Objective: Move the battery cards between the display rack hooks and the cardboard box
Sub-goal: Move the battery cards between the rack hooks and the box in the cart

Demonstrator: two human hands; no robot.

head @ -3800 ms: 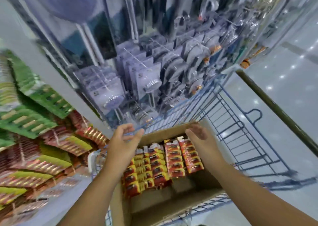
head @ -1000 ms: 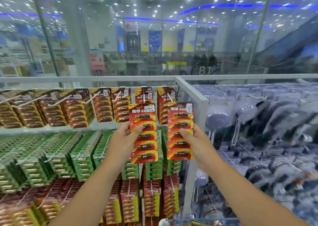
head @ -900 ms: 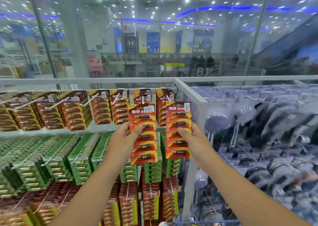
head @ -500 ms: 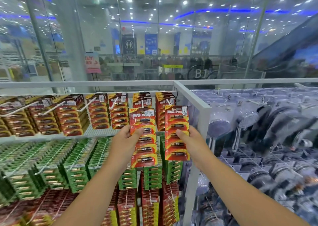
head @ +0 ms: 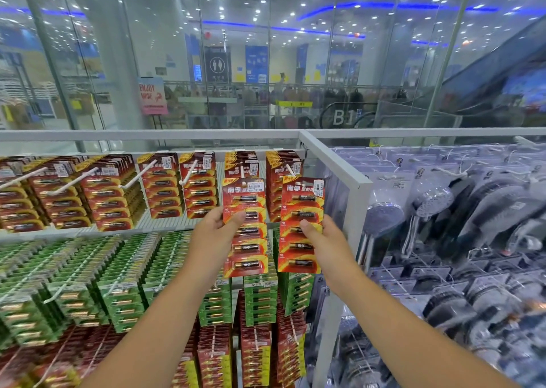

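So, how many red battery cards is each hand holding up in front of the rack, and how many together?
Red battery card in left hand: 1
Red battery card in right hand: 1
Total: 2

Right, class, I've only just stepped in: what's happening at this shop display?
A person is stocking a display rack. The left hand holds one red battery card and the right hand holds another red card, both raised in front of the top row of hooks, which already carry similar cards. Neither card is hung yet.
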